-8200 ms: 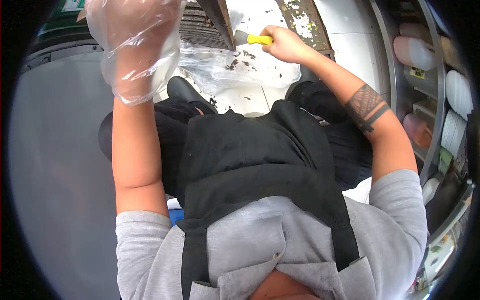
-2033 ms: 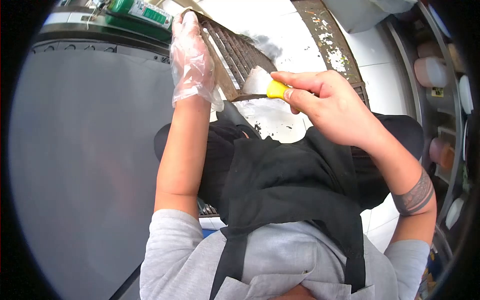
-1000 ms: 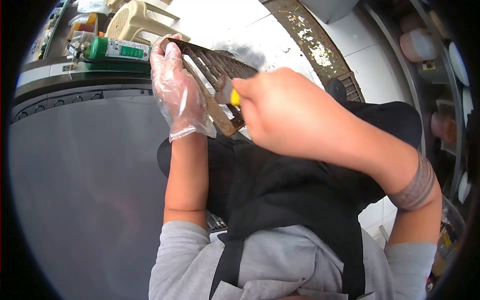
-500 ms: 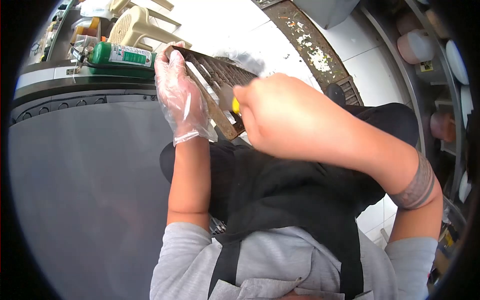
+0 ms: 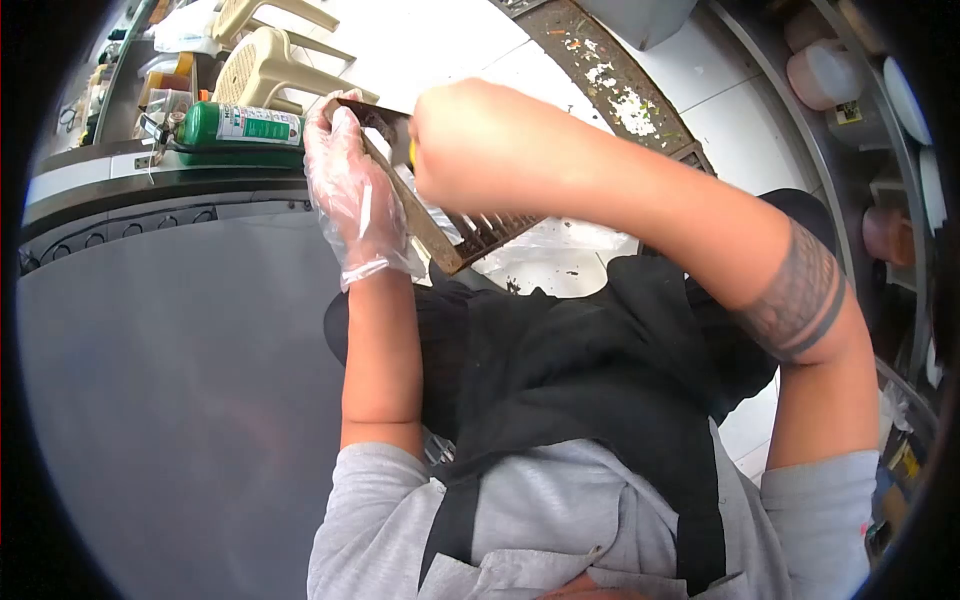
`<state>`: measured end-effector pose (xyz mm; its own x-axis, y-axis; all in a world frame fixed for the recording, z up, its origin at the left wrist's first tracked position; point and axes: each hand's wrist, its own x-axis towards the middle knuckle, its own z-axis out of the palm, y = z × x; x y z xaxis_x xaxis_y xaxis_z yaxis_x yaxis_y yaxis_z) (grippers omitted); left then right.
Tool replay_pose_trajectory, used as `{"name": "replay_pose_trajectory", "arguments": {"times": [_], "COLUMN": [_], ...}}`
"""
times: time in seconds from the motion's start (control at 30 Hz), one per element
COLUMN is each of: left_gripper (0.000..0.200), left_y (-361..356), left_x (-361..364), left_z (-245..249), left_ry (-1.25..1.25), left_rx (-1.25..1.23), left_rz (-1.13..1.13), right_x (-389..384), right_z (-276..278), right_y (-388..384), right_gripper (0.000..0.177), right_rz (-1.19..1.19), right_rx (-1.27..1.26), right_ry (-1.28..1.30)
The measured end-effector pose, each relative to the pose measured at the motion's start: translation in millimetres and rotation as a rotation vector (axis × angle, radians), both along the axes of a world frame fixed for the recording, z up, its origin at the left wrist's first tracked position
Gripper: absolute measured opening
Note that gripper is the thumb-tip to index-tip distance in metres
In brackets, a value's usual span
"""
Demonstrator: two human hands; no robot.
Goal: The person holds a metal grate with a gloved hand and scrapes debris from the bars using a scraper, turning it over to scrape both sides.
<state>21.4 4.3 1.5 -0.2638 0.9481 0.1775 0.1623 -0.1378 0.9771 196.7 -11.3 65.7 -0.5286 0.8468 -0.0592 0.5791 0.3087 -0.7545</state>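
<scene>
My left hand (image 5: 350, 190), in a clear plastic glove, grips the near end of a slotted metal grate (image 5: 430, 232) stained brown. The grate is held tilted above the floor, in front of my knees. My bare right hand (image 5: 465, 150) is closed around a tool with a yellow handle (image 5: 412, 153), of which only a sliver shows. Its working end is hidden behind the fist now; the earlier view shows a flat metal blade against the bars, like a scraper. The right fist and forearm cover much of the grate's far part.
A green cylinder (image 5: 240, 124) with a label lies to the left, beside cream plastic chairs (image 5: 262, 68). A broad dark grey surface (image 5: 180, 370) fills the left side. Food scraps litter a floor drain (image 5: 625, 105) ahead. Shelves with tubs (image 5: 828, 75) stand at right.
My right hand has moved left and up along the grate, nearer my left hand, with the tool in it. The grate's lower bars now show. My left hand keeps its hold.
</scene>
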Motion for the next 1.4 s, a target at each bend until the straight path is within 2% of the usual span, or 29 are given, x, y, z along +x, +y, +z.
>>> {"name": "replay_pose_trajectory", "arguments": {"times": [0.03, 0.1, 0.13, 0.17, 0.27, 0.37, 0.57, 0.63, 0.67, 0.77, 0.83, 0.93, 1.03, 1.1, 1.13, 1.23, 1.27, 1.3, 1.37, 1.4], "left_gripper": [0.024, 0.024, 0.023, 0.023, 0.023, 0.023, 0.027, 0.026, 0.025, 0.024, 0.024, 0.023, 0.023, 0.023, 0.023, 0.023, 0.024, 0.024, 0.026, 0.028], "left_y": [3, 1, -5, -7, -9, -2, -4, -7, -10, -4, -6, -5, -6, -9, -7, -16, -16, -8, -1, -3], "left_x": [-1, 0, 7, 10, 22, 12, 4, 3, 6, 10, 8, 7, 9, 8, 5, 19, 19, 18, 10, 11], "left_z": [-1, -4, -1, 1, 17, 4, 2, 2, 4, 0, 4, 6, 5, 9, 6, 11, 11, 8, -2, 0], "left_ry": [-0.002, -0.14, 0.02, 0.023, -0.072, -0.02, -0.164, -0.082, -0.035, -0.03, 0.001, 0.005, 0.058, 0.03, 0.128, 0.013, 0.218, 0.214, 0.006, -0.065], "left_rx": [0.008, 0.035, 0.041, 0.036, -0.07, -0.018, -0.061, -0.021, -0.025, -0.011, -0.016, 0.001, 0.009, -0.018, 0.034, 0.0, 0.004, 0.016, 0.012, -0.012], "left_rz": [-0.004, 0.032, 0.028, 0.015, -0.036, -0.039, 0.033, -0.006, -0.013, 0.019, 0.017, 0.026, 0.023, 0.036, 0.051, 0.029, 0.06, 0.051, 0.021, 0.005], "right_x": [0, 0, -5, -12, -12, 12, 25, 9, -3, -3, -2, -4, -9, -9, -4, -7, -12, -10, 2, 12], "right_z": [-1, -6, -9, -9, -15, -16, -21, -36, -45, -33, -29, -32, -11, -23, -19, -25, -25, -19, -10, -17], "right_y": [-6, -13, -5, 4, 13, -1, -30, -20, -6, 17, 2, -4, 23, 14, -1, -6, 8, 20, 17, 14], "right_gripper": [0.021, 0.019, 0.019, 0.018, 0.019, 0.022, 0.03, 0.03, 0.029, 0.029, 0.029, 0.026, 0.025, 0.023, 0.023, 0.023, 0.024, 0.025, 0.028, 0.028], "right_rz": [0.028, 0.022, -0.001, -0.031, 0.013, 0.029, -0.007, -0.106, -0.192, -0.125, -0.143, -0.17, -0.138, -0.143, -0.131, -0.121, -0.128, -0.13, -0.15, -0.201], "right_rx": [0.073, 0.043, -0.016, -0.067, -0.038, -0.025, -0.092, 0.073, 0.014, -0.027, -0.056, 0.133, -0.019, 0.074, 0.102, 0.144, 0.103, 0.088, 0.041, 0.207], "right_ry": [0.004, 0.052, 0.076, 0.094, 0.085, 0.06, 0.149, 0.191, 0.175, 0.095, 0.077, 0.153, 0.057, 0.053, 0.04, 0.023, 0.014, 0.0, -0.035, -0.046]}}
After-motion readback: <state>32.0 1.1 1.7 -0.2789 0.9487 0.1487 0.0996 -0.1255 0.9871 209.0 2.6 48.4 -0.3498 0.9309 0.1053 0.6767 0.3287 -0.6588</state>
